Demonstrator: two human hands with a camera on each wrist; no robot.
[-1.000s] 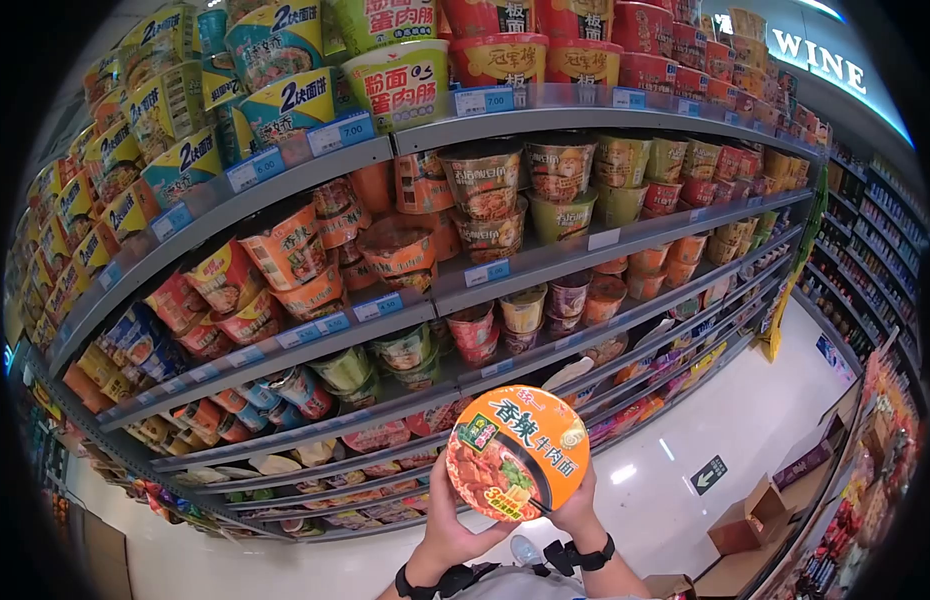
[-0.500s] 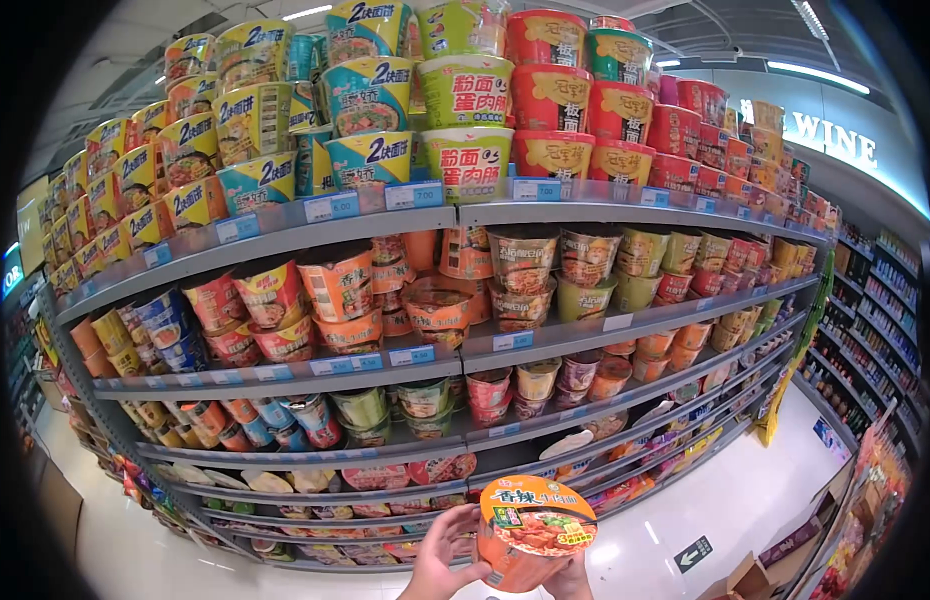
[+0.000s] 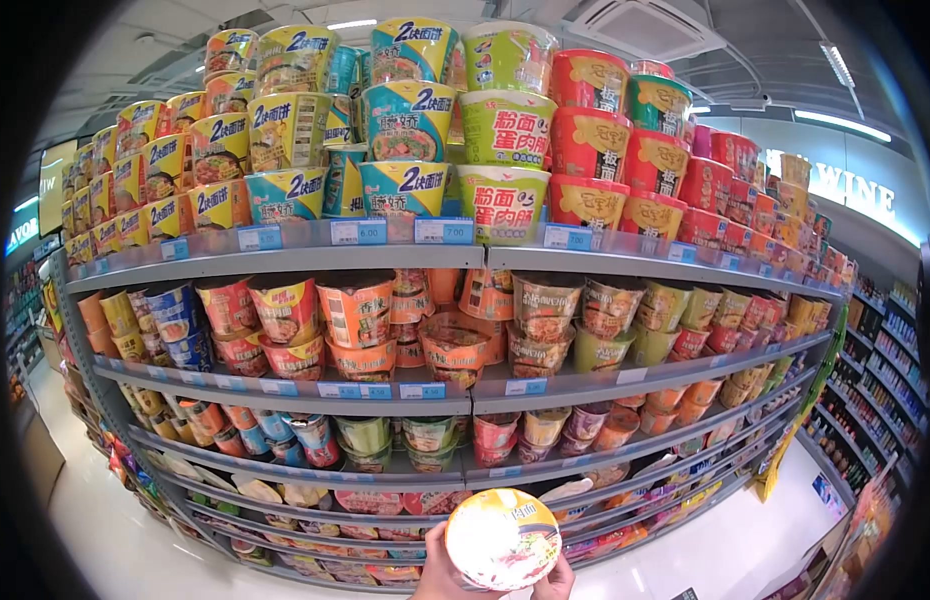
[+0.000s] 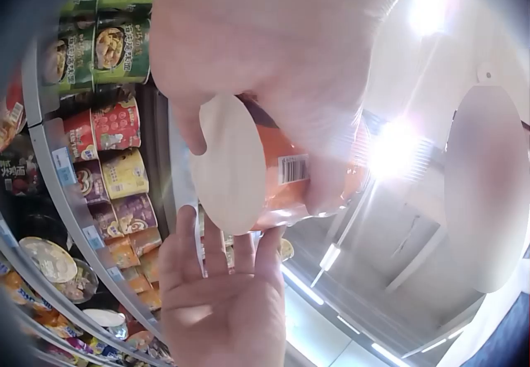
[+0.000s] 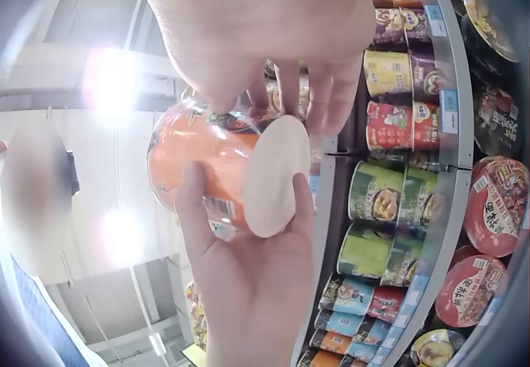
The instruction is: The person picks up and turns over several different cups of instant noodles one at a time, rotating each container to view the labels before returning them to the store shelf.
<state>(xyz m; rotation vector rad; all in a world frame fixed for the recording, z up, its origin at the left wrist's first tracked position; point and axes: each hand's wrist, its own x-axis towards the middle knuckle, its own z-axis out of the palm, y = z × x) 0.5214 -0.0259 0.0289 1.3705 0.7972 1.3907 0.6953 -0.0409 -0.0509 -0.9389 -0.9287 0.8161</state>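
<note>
Gripping an orange noodle tub [image 3: 507,550] (partly white with glare) in the left hand [image 3: 438,573] and touching it straight-fingered with the right hand [image 3: 555,581], at the near side before far grey shelves [image 3: 365,262]

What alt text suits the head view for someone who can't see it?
A person's left hand holds an instant-noodle bowl at bottom centre, the right hand at its other side, glare whitening part of the lid. Beyond it, long supermarket shelves carry rows of noodle cups, with a lit WINE sign at far right.
</note>
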